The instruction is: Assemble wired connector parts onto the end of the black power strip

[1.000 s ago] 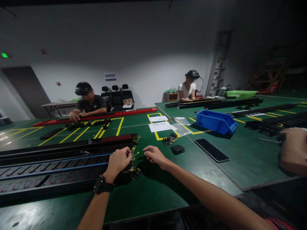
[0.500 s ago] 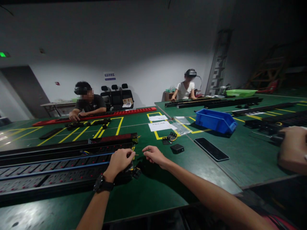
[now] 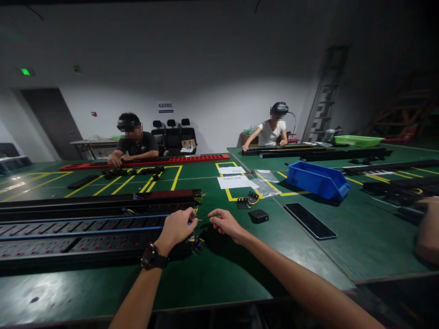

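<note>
My left hand (image 3: 178, 228), with a dark watch (image 3: 151, 257) on its wrist, is closed in a pinch over the right end of a long black rail (image 3: 113, 251). A thin wire (image 3: 200, 220) pokes out past its fingertips. Just to the right, my right hand (image 3: 224, 224) is raised over the table with its thumb and forefinger drawn together. Anything between those fingers is too small to make out, and a gap separates the two hands. Below my left hand a small black connector part (image 3: 199, 245) hangs at the rail's end. Red dots and blue strips run along the rail.
Right of my hands lie a small black box (image 3: 259, 216), a black bracket with wires (image 3: 247, 201), a phone (image 3: 310, 221) and a blue bin (image 3: 317, 180). A co-worker's hand (image 3: 428, 228) is at the right edge beside a screwdriver (image 3: 408, 211). Two people sit across the table.
The whole view has shifted, with things appearing further right. Both my hands keep nearly the same pose and spacing. The person in white has stretched one arm out to the side.
</note>
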The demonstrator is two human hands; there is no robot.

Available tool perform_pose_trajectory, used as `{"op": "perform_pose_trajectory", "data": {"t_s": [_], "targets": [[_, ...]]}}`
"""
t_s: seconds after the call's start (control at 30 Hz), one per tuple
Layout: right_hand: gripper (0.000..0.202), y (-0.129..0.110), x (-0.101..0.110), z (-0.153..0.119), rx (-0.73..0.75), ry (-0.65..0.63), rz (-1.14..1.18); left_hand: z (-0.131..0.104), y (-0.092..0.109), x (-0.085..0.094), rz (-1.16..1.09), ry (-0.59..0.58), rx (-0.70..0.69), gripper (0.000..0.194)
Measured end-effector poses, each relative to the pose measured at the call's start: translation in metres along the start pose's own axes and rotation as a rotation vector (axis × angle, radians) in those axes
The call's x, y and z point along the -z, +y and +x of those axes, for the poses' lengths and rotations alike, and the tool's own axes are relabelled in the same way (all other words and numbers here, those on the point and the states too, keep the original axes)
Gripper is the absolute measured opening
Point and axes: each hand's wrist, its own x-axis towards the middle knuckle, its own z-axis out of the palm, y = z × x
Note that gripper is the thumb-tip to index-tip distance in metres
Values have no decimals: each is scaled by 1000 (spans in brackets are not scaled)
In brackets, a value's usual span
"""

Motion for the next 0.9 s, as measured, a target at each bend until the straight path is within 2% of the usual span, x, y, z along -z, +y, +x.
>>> {"op": "perform_pose_trajectory", "data": {"t_s": [0.67, 0.9], "targets": [[22, 2, -1, 3, -15, 0, -32, 0, -3, -4, 23, 1, -24, 20], [22, 15, -15, 10, 109, 81, -102, 5, -6, -6, 16, -39, 23, 24]]}}
